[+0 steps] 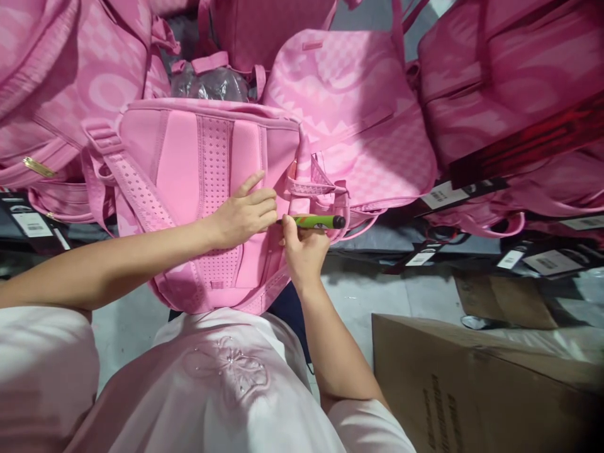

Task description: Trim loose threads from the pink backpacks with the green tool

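Note:
A pink backpack [189,163] lies on my lap with its padded back panel facing up. My left hand [243,214] rests on the panel's right side, fingers curled and pressing the fabric. My right hand [304,251] is closed on a green pen-like tool [314,221] with a black end, held level with its tip at the backpack's right edge, beside a pink shoulder strap [314,182].
Several more pink bags [358,107] are heaped behind and on both sides, some with hang tags [441,195]. A cardboard box [472,384] stands at the lower right on the grey floor. A clear plastic bag [210,85] shows behind the backpack.

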Demonstrator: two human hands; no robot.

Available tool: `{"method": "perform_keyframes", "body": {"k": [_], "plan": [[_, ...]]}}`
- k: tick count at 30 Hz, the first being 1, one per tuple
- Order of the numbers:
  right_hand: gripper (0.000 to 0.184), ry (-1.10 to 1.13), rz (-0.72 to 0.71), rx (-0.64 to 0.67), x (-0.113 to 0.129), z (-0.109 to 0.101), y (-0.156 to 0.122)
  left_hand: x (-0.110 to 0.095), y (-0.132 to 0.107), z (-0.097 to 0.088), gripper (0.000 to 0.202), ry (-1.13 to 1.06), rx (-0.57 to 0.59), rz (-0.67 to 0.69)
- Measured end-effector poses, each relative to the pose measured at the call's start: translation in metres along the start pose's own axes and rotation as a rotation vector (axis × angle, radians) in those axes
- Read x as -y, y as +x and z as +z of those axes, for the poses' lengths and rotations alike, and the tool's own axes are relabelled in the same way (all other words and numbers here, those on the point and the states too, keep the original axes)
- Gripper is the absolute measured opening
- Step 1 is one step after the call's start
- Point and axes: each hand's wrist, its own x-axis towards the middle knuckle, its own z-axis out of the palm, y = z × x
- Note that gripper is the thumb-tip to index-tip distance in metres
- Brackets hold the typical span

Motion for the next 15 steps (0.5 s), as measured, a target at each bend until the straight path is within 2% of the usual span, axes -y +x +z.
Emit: {"method": "perform_keyframes", "body": {"k": [5,15], "plan": [[0.046,-0.003,0.031,0.011,0.0023,0.0004,0.0014,0.0001,0.0011,-0.0004,0.026,-0.081,0.007,-0.029],[0.043,-0.085,-0.001,0.015,0.0073,-0.0035,0.0064,0.0009,0.0010,0.0024,0.030,0.012,0.005,0.003]]}}
